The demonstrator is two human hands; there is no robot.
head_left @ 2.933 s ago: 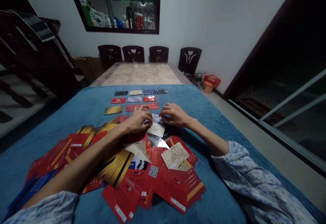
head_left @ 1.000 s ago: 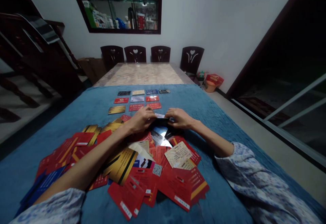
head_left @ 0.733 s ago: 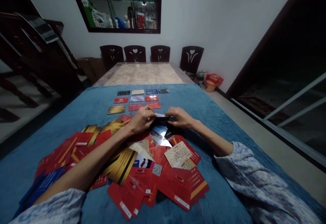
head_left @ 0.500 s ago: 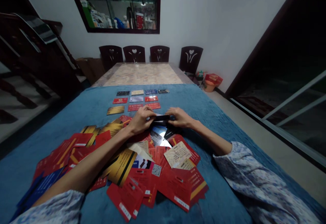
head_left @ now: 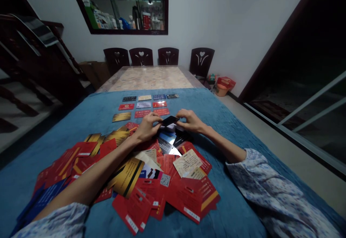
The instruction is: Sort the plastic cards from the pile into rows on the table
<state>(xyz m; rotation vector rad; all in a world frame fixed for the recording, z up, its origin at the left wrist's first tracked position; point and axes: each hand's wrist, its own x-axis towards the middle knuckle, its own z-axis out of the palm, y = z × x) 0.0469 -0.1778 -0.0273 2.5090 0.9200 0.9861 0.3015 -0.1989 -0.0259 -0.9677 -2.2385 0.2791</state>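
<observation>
A black card [head_left: 170, 120] is pinched between my two hands above the pile. My left hand [head_left: 148, 126] grips its left end, and my right hand [head_left: 190, 120] holds the right end. Under them lies a spread heap of plastic cards: red cards [head_left: 186, 198], gold cards [head_left: 127, 176], a cream card [head_left: 187, 163] and blue cards [head_left: 40, 198] at the far left. Shiny silver and dark cards [head_left: 164, 145] lie just below my hands. Beyond, single cards are set out in rows, among them a gold card [head_left: 121, 117], a red card [head_left: 126, 106] and a blue card [head_left: 159, 97].
A blue cloth [head_left: 232, 140] covers the near part of the table; its bare marbled top [head_left: 154, 77] shows beyond. Several dark chairs [head_left: 202, 62] stand at the far end. An orange bucket [head_left: 222, 89] sits on the floor to the right. A wall shelf [head_left: 124, 7] holds bottles.
The black card has tilted so that more of its face shows, and it has risen slightly with my hands. The view has shifted a little; the laid-out cards stay put.
</observation>
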